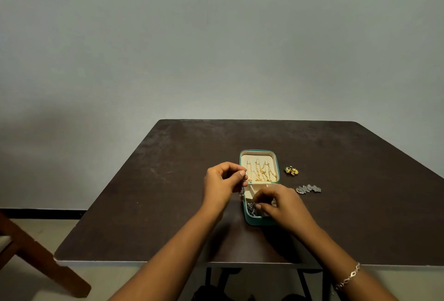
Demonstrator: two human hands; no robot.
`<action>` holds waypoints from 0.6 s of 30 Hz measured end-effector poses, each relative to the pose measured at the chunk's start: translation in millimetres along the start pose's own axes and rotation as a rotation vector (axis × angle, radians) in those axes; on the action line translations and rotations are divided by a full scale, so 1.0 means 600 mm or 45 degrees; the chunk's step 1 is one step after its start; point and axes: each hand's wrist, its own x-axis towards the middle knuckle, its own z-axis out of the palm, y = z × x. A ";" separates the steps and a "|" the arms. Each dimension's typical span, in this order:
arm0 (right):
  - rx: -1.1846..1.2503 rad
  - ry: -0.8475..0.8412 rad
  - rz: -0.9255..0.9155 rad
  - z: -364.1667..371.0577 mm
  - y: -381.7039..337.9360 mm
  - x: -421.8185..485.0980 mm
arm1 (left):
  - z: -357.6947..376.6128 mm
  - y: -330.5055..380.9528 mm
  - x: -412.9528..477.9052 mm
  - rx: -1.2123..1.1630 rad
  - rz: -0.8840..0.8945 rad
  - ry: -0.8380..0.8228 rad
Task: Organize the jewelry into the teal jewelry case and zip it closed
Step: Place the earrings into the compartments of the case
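The teal jewelry case [276, 159] lies open on the dark table, its cream lid panel holding gold chains [262, 172]. My left hand [222, 181] pinches the upper end of a silver chain [242, 189] just left of the case. The chain hangs down into the case's front left compartment, where its lower part lies in a heap. My right hand [280, 205] is over the lower tray, fingers curled and pressing that heap of chain down. The tray's right side is hidden by this hand.
A gold and green ornament [291, 170] and a silver piece [308, 189] lie on the table [144, 204] right of the case. A wooden chair [31, 250] stands at the lower left. A wall rises behind the table's far edge.
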 end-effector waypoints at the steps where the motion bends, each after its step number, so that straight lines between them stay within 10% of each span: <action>1: -0.041 -0.019 -0.003 0.001 0.001 -0.001 | 0.001 -0.001 -0.001 0.001 -0.003 -0.004; 18: 0.310 0.393 0.149 -0.031 0.078 -0.035 | 0.016 -0.025 -0.014 0.185 -0.077 -0.046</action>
